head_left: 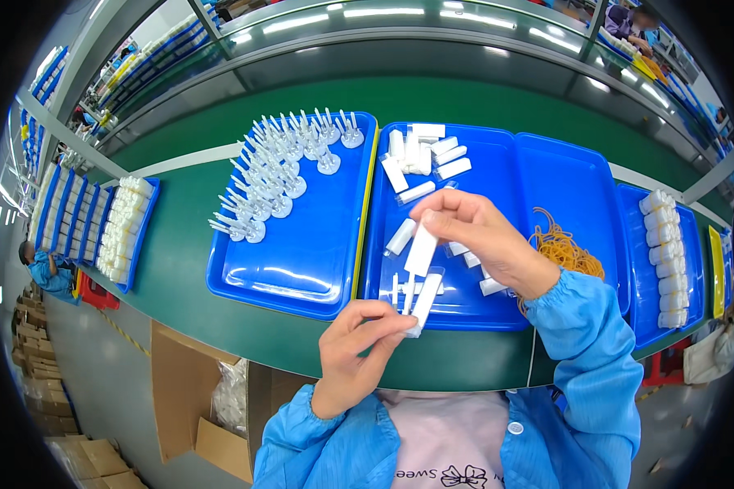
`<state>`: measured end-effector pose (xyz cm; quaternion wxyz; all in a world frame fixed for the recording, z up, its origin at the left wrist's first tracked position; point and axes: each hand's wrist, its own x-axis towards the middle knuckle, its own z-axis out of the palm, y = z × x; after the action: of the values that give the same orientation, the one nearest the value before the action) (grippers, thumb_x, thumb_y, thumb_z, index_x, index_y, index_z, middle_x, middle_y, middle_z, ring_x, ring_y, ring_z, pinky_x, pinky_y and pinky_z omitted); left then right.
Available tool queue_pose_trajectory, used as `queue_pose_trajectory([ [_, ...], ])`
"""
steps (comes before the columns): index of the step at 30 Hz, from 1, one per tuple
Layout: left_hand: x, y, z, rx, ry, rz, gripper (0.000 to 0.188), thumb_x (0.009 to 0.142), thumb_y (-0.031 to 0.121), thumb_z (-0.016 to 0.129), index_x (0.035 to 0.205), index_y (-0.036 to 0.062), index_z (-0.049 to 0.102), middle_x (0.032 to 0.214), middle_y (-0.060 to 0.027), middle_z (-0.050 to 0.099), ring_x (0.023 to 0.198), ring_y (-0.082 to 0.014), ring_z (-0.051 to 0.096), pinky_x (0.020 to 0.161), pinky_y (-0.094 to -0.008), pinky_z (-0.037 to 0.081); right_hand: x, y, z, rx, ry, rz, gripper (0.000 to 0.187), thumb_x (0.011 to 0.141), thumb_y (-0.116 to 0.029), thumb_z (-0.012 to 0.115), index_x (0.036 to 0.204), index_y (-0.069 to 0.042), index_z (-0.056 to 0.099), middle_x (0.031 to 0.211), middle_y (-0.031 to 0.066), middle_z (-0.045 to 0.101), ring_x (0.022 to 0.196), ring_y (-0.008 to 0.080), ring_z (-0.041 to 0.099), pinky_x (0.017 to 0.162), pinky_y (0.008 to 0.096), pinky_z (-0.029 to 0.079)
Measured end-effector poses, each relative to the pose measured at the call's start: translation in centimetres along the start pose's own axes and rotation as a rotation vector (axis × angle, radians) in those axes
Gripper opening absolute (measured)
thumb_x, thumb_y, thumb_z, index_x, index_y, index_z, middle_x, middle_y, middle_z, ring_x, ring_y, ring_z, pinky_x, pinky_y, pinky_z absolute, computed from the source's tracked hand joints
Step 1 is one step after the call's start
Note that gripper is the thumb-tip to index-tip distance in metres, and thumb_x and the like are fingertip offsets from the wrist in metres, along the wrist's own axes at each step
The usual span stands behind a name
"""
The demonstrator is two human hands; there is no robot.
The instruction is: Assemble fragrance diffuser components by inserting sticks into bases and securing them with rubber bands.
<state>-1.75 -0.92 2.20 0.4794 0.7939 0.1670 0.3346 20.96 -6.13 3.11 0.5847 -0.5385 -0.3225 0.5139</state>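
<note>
The left hand (357,349) holds a lower white piece (426,298) in a narrow pinch; the right hand (497,240) likewise pinches an upper white piece (421,251), near the blue tray (489,187)'s near left corner.

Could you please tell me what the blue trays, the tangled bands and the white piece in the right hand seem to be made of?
Blue trays: probably glossy plastic, given the bright reflections.
Tangled bands: likely rubber, thin and bending into loops.
White piece in the right hand: smooth, opaque; perhaps plastic or coated card, I cannot tell which.
</note>
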Motion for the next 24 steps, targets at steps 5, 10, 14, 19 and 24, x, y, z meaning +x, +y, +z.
queue_pose_trajectory([
  [5,0.0,-0.3,0.1,0.083,-0.085,0.118,0.027,0.071,-0.010,0.071,0.093,0.0054,0.074,0.089,-0.0094,0.063,0.076,-0.0188,0.063,0.066,-0.0277,0.050,-0.4,0.4,-1.0,-0.014,-0.004,0.043,0.026,0.088,-0.028,0.070,0.097,-0.004,0.066,0.093,0.0013,0.064,0.089,0.0075,0.056,0.084,0.0241,0.042],
  [10,-0.1,-0.7,-0.1,0.041,-0.170,0.156,0.034,0.068,-0.008,0.070,0.098,0.0082,0.074,0.089,-0.0077,0.062,0.076,-0.0197,0.062,0.065,-0.0290,0.050,-0.9,0.3,-1.2,0.003,-0.030,0.037,0.021,0.088,-0.025,0.071,0.095,-0.005,0.067,0.085,-0.0005,0.065,0.077,0.0036,0.056,0.071,0.0188,0.043],
  [14,-0.3,-0.4,-0.1,0.104,-0.155,0.182,0.036,0.066,-0.008,0.069,0.097,0.0085,0.074,0.088,-0.0075,0.062,0.077,-0.0201,0.062,0.065,-0.0295,0.050,-1.4,0.3,-0.8,0.054,0.003,0.038,0.020,0.087,-0.023,0.072,0.093,-0.005,0.066,0.086,0.0012,0.066,0.081,0.0057,0.059,0.077,0.0217,0.046],
  [19,-0.4,0.1,0.3,0.123,-0.124,0.157,0.034,0.067,-0.011,0.070,0.093,0.0102,0.076,0.087,-0.0084,0.063,0.074,-0.0187,0.062,0.064,-0.0280,0.049,-2.5,0.3,0.0,0.071,-0.031,0.077,0.019,0.088,-0.021,0.071,0.093,-0.004,0.066,0.087,0.0015,0.066,0.083,0.0061,0.059,0.077,0.0223,0.046],
  [24,-0.2,0.3,1.1,0.207,0.130,0.182,0.031,0.070,-0.007,0.073,0.099,0.0052,0.072,0.088,-0.0074,0.064,0.078,-0.0204,0.063,0.067,-0.0299,0.050,-3.8,0.6,2.3,0.087,-0.027,0.047,0.021,0.089,-0.022,0.070,0.093,-0.002,0.065,0.089,0.0025,0.066,0.084,0.0063,0.059,0.075,0.0222,0.047],
])
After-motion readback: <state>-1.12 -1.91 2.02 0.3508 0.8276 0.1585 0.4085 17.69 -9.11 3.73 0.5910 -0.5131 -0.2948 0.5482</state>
